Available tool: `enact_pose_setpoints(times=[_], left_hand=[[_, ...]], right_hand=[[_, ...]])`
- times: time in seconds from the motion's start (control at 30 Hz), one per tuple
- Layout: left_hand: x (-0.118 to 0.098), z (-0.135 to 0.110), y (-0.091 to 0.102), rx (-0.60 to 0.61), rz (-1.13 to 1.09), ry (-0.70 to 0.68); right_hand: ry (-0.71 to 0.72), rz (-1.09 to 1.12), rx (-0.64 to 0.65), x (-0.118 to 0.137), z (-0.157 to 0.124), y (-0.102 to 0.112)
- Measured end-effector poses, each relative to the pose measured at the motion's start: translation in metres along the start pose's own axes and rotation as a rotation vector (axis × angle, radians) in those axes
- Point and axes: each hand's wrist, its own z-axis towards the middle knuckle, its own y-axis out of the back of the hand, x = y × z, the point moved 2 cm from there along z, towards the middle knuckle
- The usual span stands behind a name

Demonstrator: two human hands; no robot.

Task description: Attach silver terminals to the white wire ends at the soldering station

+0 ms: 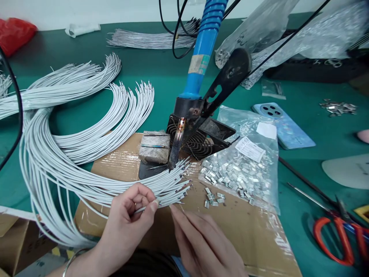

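My left hand (127, 219) pinches a white wire (140, 210) close to its end, between thumb and forefinger. That wire lies along the front of a thick curved bundle of white wires (95, 179), whose stripped ends fan out just beyond my fingers. My right hand (204, 240) is closed at the fingertips beside the wire's end; what it pinches, if anything, is too small to make out. Above the wire ends hangs a blue-handled soldering iron (197, 63), tip down, on a black bracket (227, 80). Small metal clips (213, 199) lie loose right of the wire ends.
Brown cardboard (245, 231) covers the green table (300, 173). Behind the iron tip sit a wrapped block (155, 152) and a black fan (196, 140). A clear bag of metal clips (242, 173), a blue phone (284, 125) and red-handled scissors (334, 240) lie to the right.
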Motion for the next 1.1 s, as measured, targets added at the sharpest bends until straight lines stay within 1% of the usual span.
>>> enact_pose_setpoints(times=[0.03,0.07,0.13,0.27,0.33,0.4,0.47,0.53,0.63,0.73,0.8,1.0,1.1], left_hand=[[0.0,0.0,0.0,-0.001,-0.009,-0.001],[0.0,0.0,0.0,0.001,-0.018,-0.003],[0.001,0.0,0.0,0.014,-0.029,-0.005],[0.002,-0.003,0.0,0.012,-0.013,-0.011],[0.0,-0.005,-0.001,0.015,-0.035,-0.034],[-0.002,-0.007,-0.003,0.026,-0.068,-0.055],[-0.006,-0.008,-0.006,0.037,-0.075,-0.08],[-0.01,-0.008,-0.008,0.019,-0.047,-0.085],[-0.017,-0.01,-0.01,-0.038,0.012,-0.046],[-0.022,-0.01,-0.011,-0.056,0.031,-0.033],[-0.021,-0.01,-0.011,-0.06,0.029,-0.042],[-0.012,-0.006,-0.009,-0.019,-0.021,-0.151],[-0.011,-0.006,-0.009,-0.027,-0.044,-0.162]], right_hand=[[-0.097,-0.012,-0.096,0.0,0.0,0.002],[-0.193,0.026,-0.164,0.001,0.002,0.002],[-0.376,0.195,-0.224,0.004,0.008,0.001],[-0.731,0.597,-0.232,0.007,0.023,-0.006],[-0.824,0.746,-0.202,0.008,0.027,-0.01],[-0.847,0.833,-0.161,0.009,0.029,-0.014],[-0.845,0.87,-0.138,0.009,0.03,-0.016],[-0.842,0.877,-0.131,0.009,0.03,-0.017],[-0.833,0.873,-0.118,0.009,0.03,-0.018],[-0.812,0.862,-0.118,0.01,0.03,-0.018],[-0.793,0.84,-0.123,0.011,0.03,-0.018],[-0.765,0.779,-0.144,0.012,0.028,-0.018],[-0.736,0.756,-0.168,0.013,0.028,-0.019]])
